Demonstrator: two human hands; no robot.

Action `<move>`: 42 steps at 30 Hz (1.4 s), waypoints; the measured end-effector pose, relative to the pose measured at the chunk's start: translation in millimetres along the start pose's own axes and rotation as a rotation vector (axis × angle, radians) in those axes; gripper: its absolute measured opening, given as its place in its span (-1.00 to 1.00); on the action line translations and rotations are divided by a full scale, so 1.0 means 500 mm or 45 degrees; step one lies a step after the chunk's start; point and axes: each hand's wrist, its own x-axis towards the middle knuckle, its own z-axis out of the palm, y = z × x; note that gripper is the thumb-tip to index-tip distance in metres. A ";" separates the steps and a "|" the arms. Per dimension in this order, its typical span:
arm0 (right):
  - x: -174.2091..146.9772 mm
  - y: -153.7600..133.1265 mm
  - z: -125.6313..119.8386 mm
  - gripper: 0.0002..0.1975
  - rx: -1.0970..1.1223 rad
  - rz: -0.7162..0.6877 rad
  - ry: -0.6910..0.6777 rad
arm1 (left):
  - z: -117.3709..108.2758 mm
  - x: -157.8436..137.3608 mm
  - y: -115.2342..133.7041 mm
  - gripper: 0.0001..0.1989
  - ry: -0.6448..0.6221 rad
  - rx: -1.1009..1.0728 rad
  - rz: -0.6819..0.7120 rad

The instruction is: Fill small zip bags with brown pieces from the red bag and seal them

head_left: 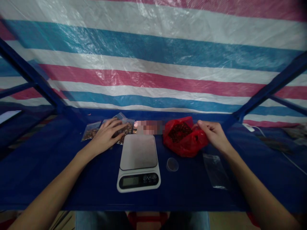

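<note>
My left hand [106,134] lies fingers spread on small clear packets of brown pieces [124,127] at the back left of the blue table. My right hand [214,134] pinches the edge of a red plastic bag [184,140] that stands open and shows dark brown contents. Between both hands sits a white kitchen scale [138,161] with a bare grey platform. A small clear round cup [172,164] stands just right of the scale. A flat empty clear bag [216,171] lies under my right forearm.
The blue table top [59,179] runs to a near edge at the bottom. Another filled packet [90,131] lies at far left. A striped tarp [153,64] hangs behind. Blue frame bars [35,80] slant in on both sides. A white cable [254,128] lies at right.
</note>
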 end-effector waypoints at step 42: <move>0.232 -0.269 0.186 -0.58 0.769 -0.102 -0.576 | -0.165 0.292 0.248 -0.69 0.139 -1.390 0.153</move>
